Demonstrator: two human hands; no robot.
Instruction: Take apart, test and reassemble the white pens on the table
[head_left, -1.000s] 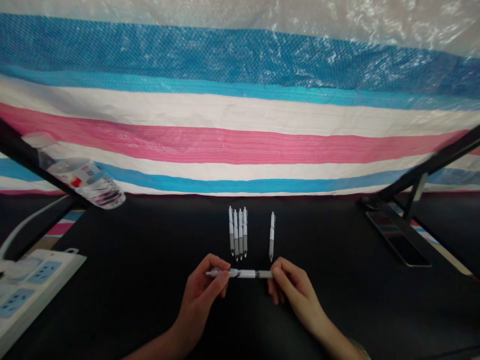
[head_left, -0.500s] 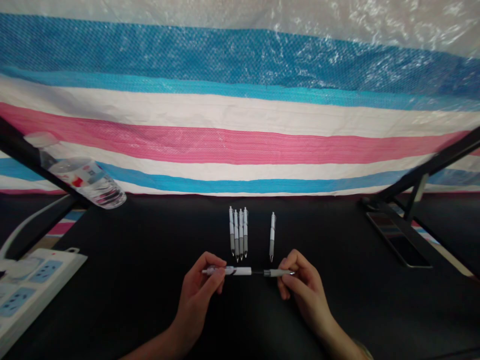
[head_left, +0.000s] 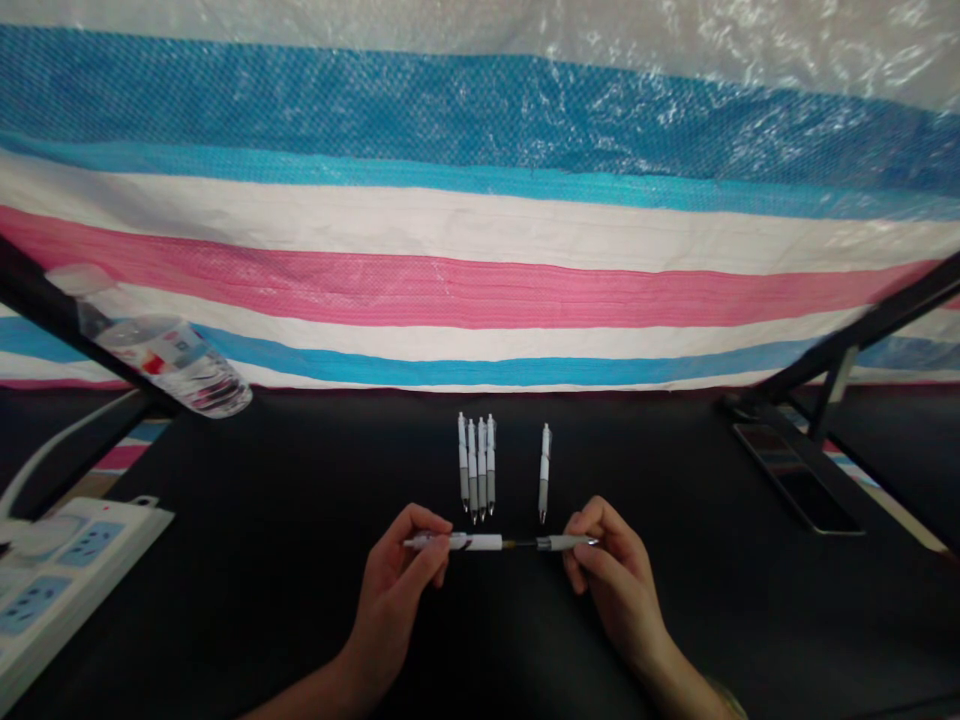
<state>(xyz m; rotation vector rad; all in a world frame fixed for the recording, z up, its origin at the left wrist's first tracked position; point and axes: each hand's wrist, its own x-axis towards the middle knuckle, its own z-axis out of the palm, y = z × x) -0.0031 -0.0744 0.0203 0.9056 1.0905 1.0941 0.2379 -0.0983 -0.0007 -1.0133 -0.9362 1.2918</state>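
Observation:
My left hand point(head_left: 409, 570) pinches the white pen barrel point(head_left: 480, 542), which lies level with its clicker end to the left. Between the fingers of my right hand point(head_left: 611, 560) is the grey pen grip section point(head_left: 556, 543), its metal tip pointing right. A thin dark refill point(head_left: 523, 544) bridges the gap between the two pen parts. Just beyond my left hand, several white and grey pens point(head_left: 477, 470) lie side by side, tips toward me. One more pen point(head_left: 544, 470) lies apart from them, beyond the gap and nearer my right hand.
A clear plastic bottle point(head_left: 184, 365) leans at the back left. The white power strip point(head_left: 67, 570) sits at the left edge with a plug in it. At the right lies a dark phone point(head_left: 799, 480) beside a black metal frame point(head_left: 847, 340). A striped sheet point(head_left: 480, 290) hangs behind the black table point(head_left: 300, 480).
My right hand has shifted slightly right with the grip section. The gap to the barrel is wider and more of the refill shows. My left hand stays in place.

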